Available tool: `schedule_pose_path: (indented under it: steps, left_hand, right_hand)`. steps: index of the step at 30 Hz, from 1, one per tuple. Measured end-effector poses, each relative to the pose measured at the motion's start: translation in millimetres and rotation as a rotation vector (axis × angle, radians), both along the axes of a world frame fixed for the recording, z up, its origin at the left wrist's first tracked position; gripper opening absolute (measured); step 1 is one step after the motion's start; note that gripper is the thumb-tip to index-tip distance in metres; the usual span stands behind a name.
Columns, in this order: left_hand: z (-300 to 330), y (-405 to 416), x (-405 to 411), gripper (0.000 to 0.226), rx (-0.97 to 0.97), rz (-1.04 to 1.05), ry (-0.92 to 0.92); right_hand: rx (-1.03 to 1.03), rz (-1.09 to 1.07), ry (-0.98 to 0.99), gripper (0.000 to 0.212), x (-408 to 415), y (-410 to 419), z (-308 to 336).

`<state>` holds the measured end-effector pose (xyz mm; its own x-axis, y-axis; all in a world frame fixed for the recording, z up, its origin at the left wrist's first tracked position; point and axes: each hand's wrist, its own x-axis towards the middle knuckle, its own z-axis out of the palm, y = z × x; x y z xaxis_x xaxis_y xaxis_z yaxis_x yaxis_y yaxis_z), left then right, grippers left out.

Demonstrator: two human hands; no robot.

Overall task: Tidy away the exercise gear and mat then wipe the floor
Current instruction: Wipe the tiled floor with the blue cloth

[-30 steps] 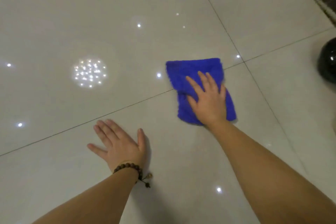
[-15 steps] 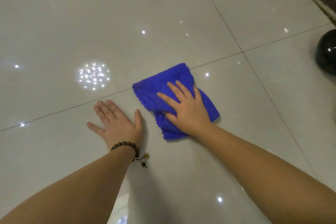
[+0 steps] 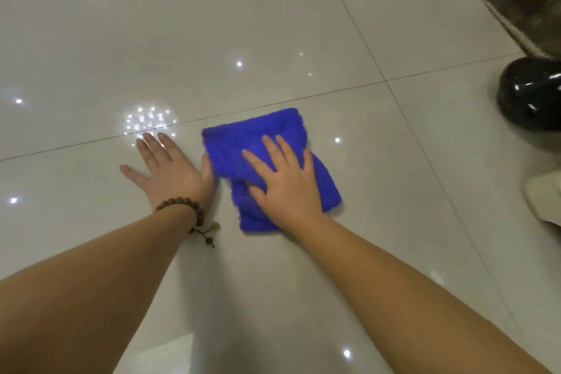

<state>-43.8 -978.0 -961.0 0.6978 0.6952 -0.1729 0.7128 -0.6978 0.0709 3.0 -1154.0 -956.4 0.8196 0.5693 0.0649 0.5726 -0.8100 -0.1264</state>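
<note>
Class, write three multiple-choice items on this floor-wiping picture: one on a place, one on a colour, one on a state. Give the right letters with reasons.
1. Where does the shiny black object lie?
A. under the left hand
B. at the right edge of the view
C. on the cloth

2. What colour is the cloth?
A. blue
B. yellow
C. white

3. How does the right hand meet the cloth?
A. it lifts it clear of the floor
B. it pinches one corner
C. it presses flat on it with straight fingers

Answers: 1 B, since the black object sits on the floor far right of both hands. 2 A, since the cloth is deep blue against the pale tiles. 3 C, since the fingers lie spread on top of the cloth, while the left hand rests flat on the floor beside it.
</note>
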Motion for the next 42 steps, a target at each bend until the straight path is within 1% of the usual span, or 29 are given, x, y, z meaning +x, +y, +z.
schedule_pose_path:
  steps: [1, 2, 3, 4, 7, 8, 9, 10, 11, 13, 14, 16, 17, 18, 19, 20, 23, 24, 25, 26, 29, 30, 31, 33, 35, 37, 39, 40, 42]
  left_hand:
    - [0.4, -0.4, -0.2, 0.084, -0.001, 0.000, -0.001]
    - [-0.1, -0.6, -0.7, 0.083, 0.002, 0.001, -0.003]
    - [-1.0, -0.7, -1.0, 0.083, 0.007, 0.002, -0.006]
    - [-1.5, -1.2, -1.4, 0.083, 0.012, 0.002, -0.006]
    - [-2.9, -3.3, -0.8, 0.085, 0.038, -0.003, 0.011]
    - [-3.5, -3.3, -0.3, 0.086, 0.044, -0.004, 0.015]
    - [-3.5, -3.0, 0.3, 0.086, 0.043, -0.004, 0.017]
    - [-3.4, -2.8, 0.4, 0.086, 0.040, -0.004, 0.020]
    - [-2.4, -2.9, 0.1, 0.087, 0.037, -0.004, 0.024]
    - [-0.9, -2.1, -0.4, 0.087, 0.025, -0.005, 0.032]
    - [-0.3, -1.2, -0.6, 0.086, 0.017, -0.005, 0.041]
    - [0.0, -1.5, 0.2, 0.084, 0.009, -0.008, 0.055]
    - [0.5, -1.9, -0.5, 0.084, 0.007, -0.008, 0.049]
    - [1.0, -2.7, -1.3, 0.083, 0.005, -0.007, 0.039]
    - [0.9, -3.3, -1.8, 0.083, 0.005, -0.008, 0.032]
    - [0.6, -3.5, -1.7, 0.082, 0.009, -0.011, 0.029]
    - [-0.3, -3.8, -0.6, 0.084, 0.008, -0.009, 0.030]
    - [-1.3, -3.4, 0.0, 0.084, 0.014, -0.011, 0.027]
    - [-1.8, -3.1, -0.6, 0.084, 0.018, -0.008, 0.025]
    - [-1.6, -2.6, -1.3, 0.084, 0.018, -0.005, 0.031]
    - [2.8, -1.0, 0.0, 0.082, -0.020, -0.017, 0.052]
    - [7.5, -0.9, 0.0, 0.080, -0.068, -0.039, 0.036]
    - [12.7, 1.9, -3.3, 0.077, -0.124, -0.070, 0.000]
    - [22.5, 19.9, -29.3, 0.074, -0.172, -0.093, -0.082]
    - [28.0, 46.5, -93.5, 0.076, -0.107, 0.015, -0.099]
    - [27.2, 73.5, -179.6, 0.081, -0.009, 0.224, -0.026]
    - [23.0, 90.0, -247.3, 0.092, -0.023, 0.400, 0.110]
    - [20.0, 93.5, -264.2, 0.095, -0.047, 0.432, 0.159]
    - [12.6, 96.0, -272.1, 0.095, -0.053, 0.418, 0.176]
  right_hand:
    - [-0.024, 0.159, 0.017, 0.059, -1.8, -9.8, 2.0]
    - [-0.028, 0.221, 0.027, 0.059, 6.7, -30.9, 3.5]
    - [-0.030, 0.158, 0.018, 0.059, 19.1, -59.3, 2.7]
    - [-0.028, -0.007, 0.014, 0.057, 33.1, -92.0, 1.6]
    - [0.014, -0.740, 0.049, 0.053, 69.4, -177.3, 11.2]
    - [0.022, -0.918, 0.085, 0.054, 72.6, -181.0, 15.9]
    - [0.011, -1.027, 0.112, 0.054, 70.8, -169.2, 15.9]
    - [0.011, -1.032, 0.129, 0.055, 61.6, -144.4, 15.7]
    - [0.023, -0.924, 0.099, 0.054, 46.2, -114.6, 13.6]
    - [0.019, -0.499, -0.032, 0.056, -1.8, -50.4, 4.9]
    - [-0.015, -0.246, -0.049, 0.058, -29.4, -26.8, 2.5]
    - [-0.048, 0.123, 0.031, 0.060, -54.2, -21.5, 2.3]
    - [-0.033, 0.240, 0.075, 0.061, -44.1, -36.2, 5.7]
    - [-0.031, 0.282, 0.057, 0.061, -28.4, -58.6, 5.3]
    - [-0.041, 0.224, 0.041, 0.061, -9.8, -83.8, 2.7]
    - [-0.018, 0.054, 0.008, 0.060, 11.7, -110.8, -0.7]
    - [0.039, -0.782, 0.083, 0.055, 62.7, -172.8, 11.7]
    - [0.046, -1.000, 0.135, 0.055, 64.5, -168.0, 15.9]
    - [0.034, -1.080, 0.166, 0.056, 57.6, -146.7, 16.5]
    - [0.028, -1.011, 0.162, 0.056, 43.7, -114.4, 14.4]
    - [-0.004, -0.388, 0.037, 0.057, -25.7, -7.5, 0.6]
    - [-0.027, -0.246, 0.045, 0.058, -42.6, 12.5, -1.3]
    - [-0.042, -0.185, 0.068, 0.059, -48.4, 21.4, -0.1]
    - [-0.050, -0.192, 0.095, 0.058, -38.3, 18.5, 0.8]
    - [-0.091, -0.146, 0.058, 0.058, -24.6, 9.8, 0.5]
    - [-0.102, -0.079, 0.061, 0.059, -5.8, 10.9, 2.5]
    - [-0.118, -0.047, 0.065, 0.060, 18.7, 13.7, 5.0]
    - [-0.109, -0.089, 0.067, 0.059, 28.1, 17.5, 6.6]
    - [-0.023, -0.345, 0.126, 0.055, 25.3, 42.3, 10.2]
